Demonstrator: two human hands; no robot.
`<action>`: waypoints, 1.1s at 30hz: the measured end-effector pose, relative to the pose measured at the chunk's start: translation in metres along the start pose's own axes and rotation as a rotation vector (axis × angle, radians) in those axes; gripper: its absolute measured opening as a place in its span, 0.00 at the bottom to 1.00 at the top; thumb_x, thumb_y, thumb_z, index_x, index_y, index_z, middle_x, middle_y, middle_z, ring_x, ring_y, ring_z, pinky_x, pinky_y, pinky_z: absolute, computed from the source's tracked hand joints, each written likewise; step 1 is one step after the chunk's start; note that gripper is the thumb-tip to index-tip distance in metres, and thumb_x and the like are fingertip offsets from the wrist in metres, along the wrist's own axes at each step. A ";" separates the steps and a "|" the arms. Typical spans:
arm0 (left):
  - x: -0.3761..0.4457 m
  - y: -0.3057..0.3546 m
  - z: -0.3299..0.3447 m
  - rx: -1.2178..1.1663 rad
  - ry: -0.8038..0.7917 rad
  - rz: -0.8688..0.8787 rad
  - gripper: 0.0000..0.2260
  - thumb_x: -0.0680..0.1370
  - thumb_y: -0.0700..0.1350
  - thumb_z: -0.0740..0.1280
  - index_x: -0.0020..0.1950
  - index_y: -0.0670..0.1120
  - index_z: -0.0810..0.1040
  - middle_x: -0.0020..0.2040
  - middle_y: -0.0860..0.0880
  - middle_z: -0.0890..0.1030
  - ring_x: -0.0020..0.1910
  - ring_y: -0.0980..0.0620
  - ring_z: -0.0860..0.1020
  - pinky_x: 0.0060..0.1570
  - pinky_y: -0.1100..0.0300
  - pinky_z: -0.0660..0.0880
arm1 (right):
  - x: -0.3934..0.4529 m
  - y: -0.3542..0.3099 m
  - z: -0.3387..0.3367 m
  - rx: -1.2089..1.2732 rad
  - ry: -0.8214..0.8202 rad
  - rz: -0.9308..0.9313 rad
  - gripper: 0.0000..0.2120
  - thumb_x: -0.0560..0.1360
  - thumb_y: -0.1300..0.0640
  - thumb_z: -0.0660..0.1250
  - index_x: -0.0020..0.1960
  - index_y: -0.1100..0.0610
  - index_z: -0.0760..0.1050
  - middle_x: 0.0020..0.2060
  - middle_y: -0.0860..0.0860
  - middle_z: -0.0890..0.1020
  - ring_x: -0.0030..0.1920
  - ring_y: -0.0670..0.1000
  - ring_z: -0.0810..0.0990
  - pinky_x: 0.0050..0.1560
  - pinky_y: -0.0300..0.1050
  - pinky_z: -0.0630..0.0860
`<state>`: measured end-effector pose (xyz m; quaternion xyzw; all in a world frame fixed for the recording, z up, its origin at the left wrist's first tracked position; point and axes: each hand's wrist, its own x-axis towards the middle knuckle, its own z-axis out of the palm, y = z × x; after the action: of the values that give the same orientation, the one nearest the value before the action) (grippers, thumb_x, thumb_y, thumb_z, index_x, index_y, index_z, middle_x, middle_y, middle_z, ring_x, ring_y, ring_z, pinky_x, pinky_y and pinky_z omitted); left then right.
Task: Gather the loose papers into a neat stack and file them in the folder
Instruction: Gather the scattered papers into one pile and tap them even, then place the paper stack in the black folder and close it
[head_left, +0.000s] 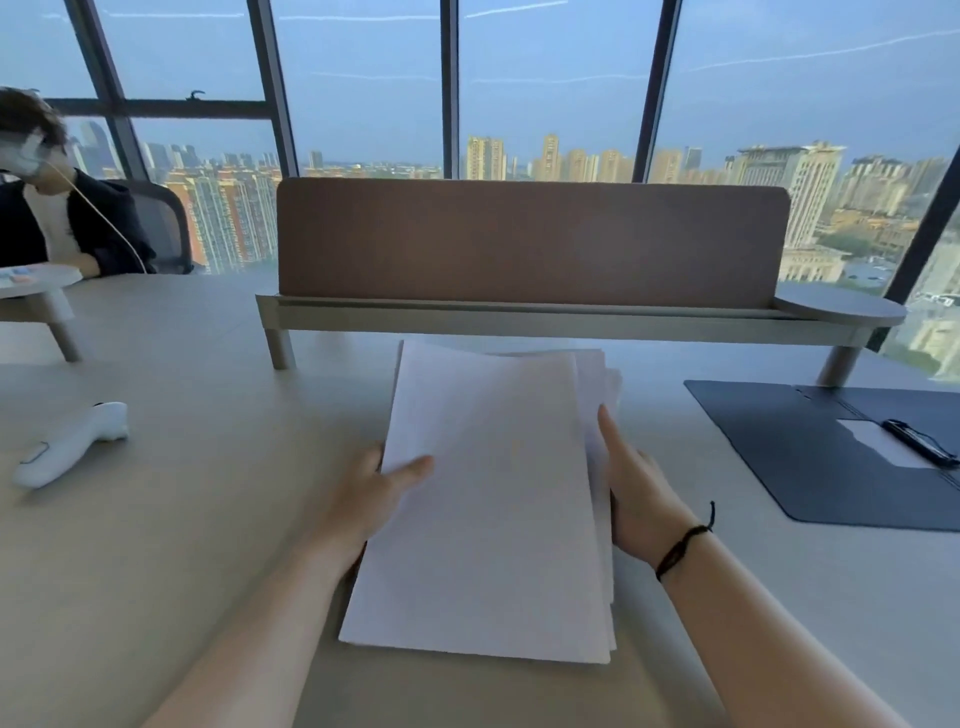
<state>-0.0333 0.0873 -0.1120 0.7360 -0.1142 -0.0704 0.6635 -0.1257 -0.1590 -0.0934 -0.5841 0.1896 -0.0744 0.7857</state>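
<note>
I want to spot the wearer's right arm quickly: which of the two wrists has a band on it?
The right hand, at the papers' right edge, has a black cord at its wrist; the left hand's is bare.

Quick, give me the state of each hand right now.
Left hand: shut on the stack of papers, thumb on top at its left edge.
Right hand: shut on the stack's right edge, index finger extended along it.

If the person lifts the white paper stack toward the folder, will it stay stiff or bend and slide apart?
The stack of white paper sheets will probably bend: its sheets look thin. It may fan apart, since its right edges already sit uneven. The left hand and right hand holding opposite sides should steady it on the way to the open dark blue folder.
</note>
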 end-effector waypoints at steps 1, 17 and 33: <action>-0.004 0.000 0.004 -0.016 -0.006 -0.023 0.08 0.76 0.40 0.73 0.54 0.43 0.85 0.50 0.47 0.88 0.46 0.53 0.86 0.42 0.62 0.79 | -0.008 -0.004 0.000 0.012 -0.007 -0.016 0.24 0.78 0.39 0.65 0.57 0.58 0.84 0.49 0.58 0.89 0.47 0.59 0.88 0.49 0.54 0.84; -0.063 0.135 0.019 -0.371 -0.044 0.381 0.17 0.67 0.37 0.77 0.56 0.41 0.83 0.52 0.42 0.87 0.49 0.41 0.86 0.51 0.46 0.82 | -0.108 -0.097 -0.002 -0.094 -0.143 -0.584 0.11 0.74 0.62 0.74 0.56 0.56 0.83 0.51 0.55 0.88 0.52 0.58 0.88 0.51 0.56 0.84; -0.083 0.115 0.031 -0.272 -0.184 0.273 0.20 0.62 0.59 0.80 0.46 0.47 0.89 0.47 0.44 0.88 0.48 0.44 0.86 0.43 0.56 0.82 | -0.123 -0.072 -0.011 -0.044 -0.071 -0.565 0.20 0.65 0.51 0.77 0.54 0.59 0.84 0.50 0.56 0.89 0.51 0.58 0.88 0.51 0.54 0.84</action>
<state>-0.1300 0.0688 -0.0055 0.6079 -0.2623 -0.0614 0.7469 -0.2354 -0.1494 -0.0018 -0.6329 -0.0068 -0.2661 0.7271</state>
